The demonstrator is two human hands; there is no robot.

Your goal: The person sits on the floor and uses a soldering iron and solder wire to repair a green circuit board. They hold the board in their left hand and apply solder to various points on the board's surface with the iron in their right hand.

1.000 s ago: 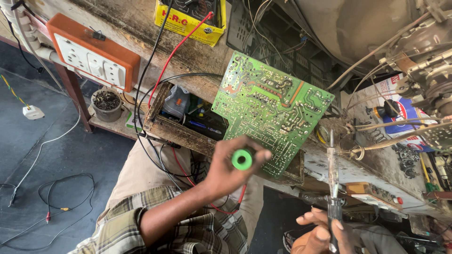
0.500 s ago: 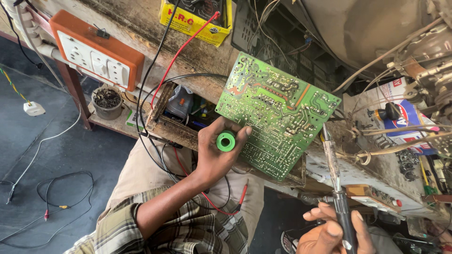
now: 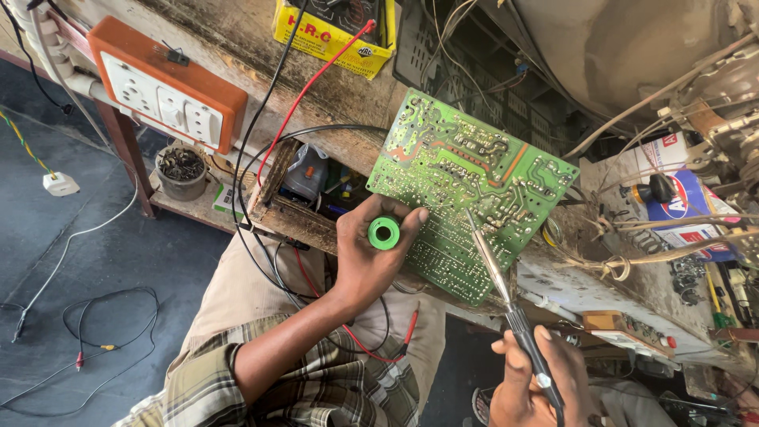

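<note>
So here's the bench as it looks right now:

- left hand (image 3: pixel 370 257) is curled around a small green spool (image 3: pixel 384 233), thumb and fingers gripping it, right at the lower left edge of the green circuit board (image 3: pixel 466 186)
- the board sits tilted on the workbench edge (image 3: pixel 569 277), solder side up, one fingertip touching its edge
- right hand (image 3: pixel 534 379) is clenched on the dark handle of a soldering iron (image 3: pixel 506 296), low in the frame
- the iron's metal shaft angles up and left, tip resting on the board near its lower middle
- an orange and white socket box (image 3: pixel 162 91) is off to the left, a yellow battery (image 3: pixel 332 32) at the top
- red and black wires (image 3: pixel 273 138) run from the battery down past an open drawer (image 3: pixel 304 190) of parts
- plaid sleeve (image 3: pixel 316 387) on the left arm
</note>
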